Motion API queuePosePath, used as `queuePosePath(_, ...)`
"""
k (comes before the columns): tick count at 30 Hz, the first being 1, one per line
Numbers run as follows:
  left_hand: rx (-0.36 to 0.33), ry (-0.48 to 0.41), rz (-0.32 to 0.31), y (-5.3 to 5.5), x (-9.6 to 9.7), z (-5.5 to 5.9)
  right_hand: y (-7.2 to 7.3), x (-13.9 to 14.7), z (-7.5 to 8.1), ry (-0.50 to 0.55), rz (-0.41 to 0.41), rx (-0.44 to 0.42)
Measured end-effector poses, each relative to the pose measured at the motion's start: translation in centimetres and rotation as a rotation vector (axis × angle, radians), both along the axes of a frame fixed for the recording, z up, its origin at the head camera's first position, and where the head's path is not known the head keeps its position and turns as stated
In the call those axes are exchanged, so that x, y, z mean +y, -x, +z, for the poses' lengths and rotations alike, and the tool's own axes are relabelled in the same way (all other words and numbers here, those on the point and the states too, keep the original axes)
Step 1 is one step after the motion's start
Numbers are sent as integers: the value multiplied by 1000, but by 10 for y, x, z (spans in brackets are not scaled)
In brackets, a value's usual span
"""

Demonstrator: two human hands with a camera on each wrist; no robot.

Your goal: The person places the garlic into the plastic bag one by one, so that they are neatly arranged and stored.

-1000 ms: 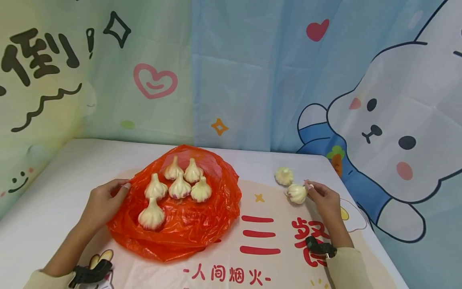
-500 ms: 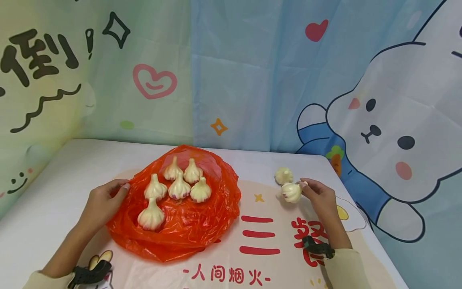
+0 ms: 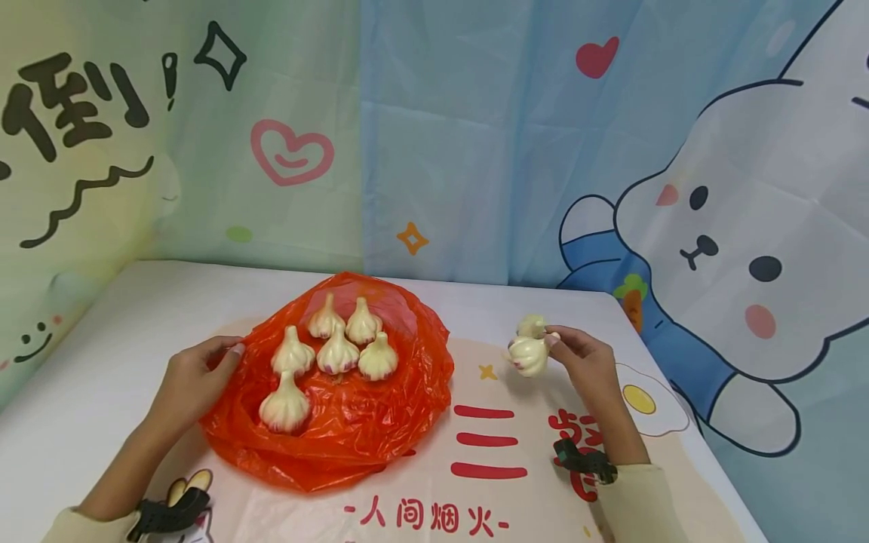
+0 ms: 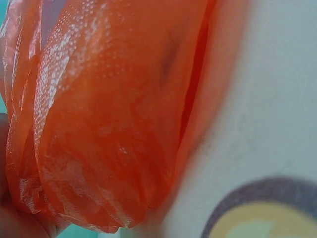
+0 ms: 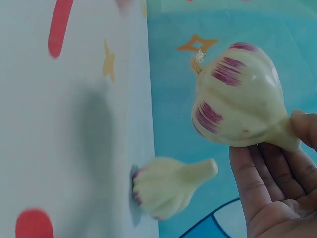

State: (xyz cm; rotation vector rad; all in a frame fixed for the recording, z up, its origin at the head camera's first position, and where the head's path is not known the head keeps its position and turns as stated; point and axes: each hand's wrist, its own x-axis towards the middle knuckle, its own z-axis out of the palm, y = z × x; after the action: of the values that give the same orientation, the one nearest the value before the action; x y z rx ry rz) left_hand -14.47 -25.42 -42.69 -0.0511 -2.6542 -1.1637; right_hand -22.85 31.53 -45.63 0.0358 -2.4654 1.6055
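Note:
My left hand pinches the left rim of an open red plastic bag, thumb on the near side. Several garlic bulbs sit upright inside the bag. Over the table to the right, my right hand pinches another garlic bulb by its stem, its purple-streaked, rooted end pointing away from the fingers. A further garlic bulb stands on the table just behind the held one, partly hidden by it in the head view. The left wrist view is mostly filled by the bag's side.
A white table carries a printed cloth with red characters. Behind it hangs a curtain with cartoon prints. Black wrist straps are on both wrists.
My right hand has moved left and slightly away from me, carrying the garlic bulb in front of the standing one. The left hand and the bag stay where they were.

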Motion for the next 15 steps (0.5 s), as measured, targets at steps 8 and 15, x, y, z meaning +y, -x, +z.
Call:
queuePosePath(8,4,-1,-3,0,0,0,-3,-27,11,-83,42,35)
queuePosePath(15,14,0,-4,0,0,-1,-34,-74,67,-58,120,15)
